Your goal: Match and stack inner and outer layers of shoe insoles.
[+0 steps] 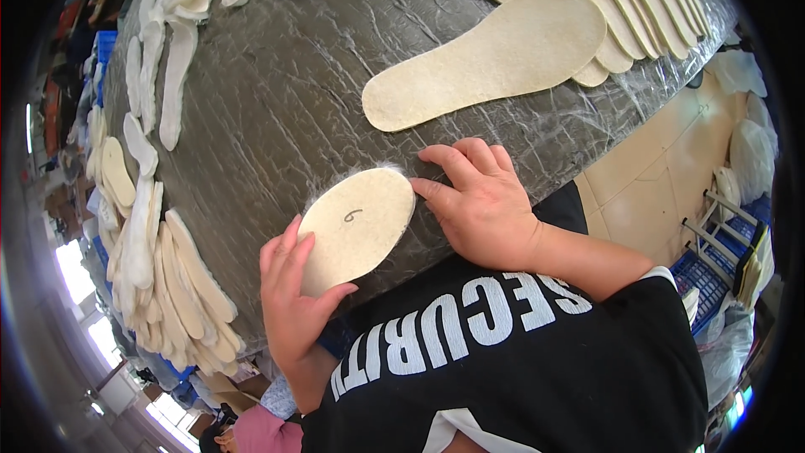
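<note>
wrinkled dark table [277,92] under me; my left hand [293,302] grips the small fuzzy-edged insole [356,231] at its near edge, my right hand [482,201] lies flat, open, fingertips touching its end.

Left hand [293,298] curls with fingers spread; right hand [478,201] lies flat, palm down.
</note>
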Demonstrator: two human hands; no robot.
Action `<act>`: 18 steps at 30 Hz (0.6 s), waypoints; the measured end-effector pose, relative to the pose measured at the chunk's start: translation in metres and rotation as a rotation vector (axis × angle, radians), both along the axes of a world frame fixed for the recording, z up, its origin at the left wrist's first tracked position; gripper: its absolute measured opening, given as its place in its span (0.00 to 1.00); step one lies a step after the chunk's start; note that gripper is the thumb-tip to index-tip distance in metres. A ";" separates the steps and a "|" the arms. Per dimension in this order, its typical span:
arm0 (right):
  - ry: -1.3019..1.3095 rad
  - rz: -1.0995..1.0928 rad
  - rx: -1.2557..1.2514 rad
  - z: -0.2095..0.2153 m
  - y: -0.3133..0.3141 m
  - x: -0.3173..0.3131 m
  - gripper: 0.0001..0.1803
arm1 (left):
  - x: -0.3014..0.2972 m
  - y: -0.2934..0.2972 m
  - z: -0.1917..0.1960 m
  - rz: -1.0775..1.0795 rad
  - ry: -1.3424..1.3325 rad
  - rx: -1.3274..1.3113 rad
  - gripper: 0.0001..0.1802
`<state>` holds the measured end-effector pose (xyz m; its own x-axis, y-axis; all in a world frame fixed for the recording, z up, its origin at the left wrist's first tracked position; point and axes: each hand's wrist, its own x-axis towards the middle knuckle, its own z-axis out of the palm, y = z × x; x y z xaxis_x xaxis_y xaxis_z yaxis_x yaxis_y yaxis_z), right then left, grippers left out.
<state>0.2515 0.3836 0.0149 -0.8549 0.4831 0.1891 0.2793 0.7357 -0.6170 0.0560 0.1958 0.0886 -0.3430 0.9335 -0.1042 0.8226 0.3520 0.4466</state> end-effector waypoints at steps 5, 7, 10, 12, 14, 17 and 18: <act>0.000 0.010 -0.046 0.006 0.001 0.001 0.20 | 0.000 0.000 0.000 -0.004 -0.025 -0.002 0.46; -0.006 0.012 -0.044 0.006 0.001 0.001 0.21 | 0.001 0.000 -0.001 0.006 -0.039 -0.008 0.46; -0.014 0.013 -0.039 0.007 0.000 0.001 0.23 | 0.001 -0.001 -0.003 0.006 -0.035 -0.006 0.46; -0.017 0.012 -0.036 0.006 0.000 0.001 0.23 | 0.001 -0.001 -0.003 0.004 -0.035 -0.004 0.45; -0.014 0.008 -0.024 0.006 0.000 0.000 0.23 | 0.001 -0.001 -0.005 0.001 -0.037 -0.003 0.45; -0.019 -0.002 -0.017 0.006 0.000 0.000 0.23 | 0.002 0.002 -0.004 -0.006 -0.036 -0.002 0.45; -0.019 -0.001 -0.017 0.006 0.000 -0.001 0.23 | 0.002 0.002 -0.004 -0.009 -0.027 -0.005 0.45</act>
<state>0.2509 0.3835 0.0208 -0.8575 0.4874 0.1645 0.2921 0.7245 -0.6243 0.0583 0.1982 0.0851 -0.3318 0.9360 -0.1178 0.8134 0.3470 0.4669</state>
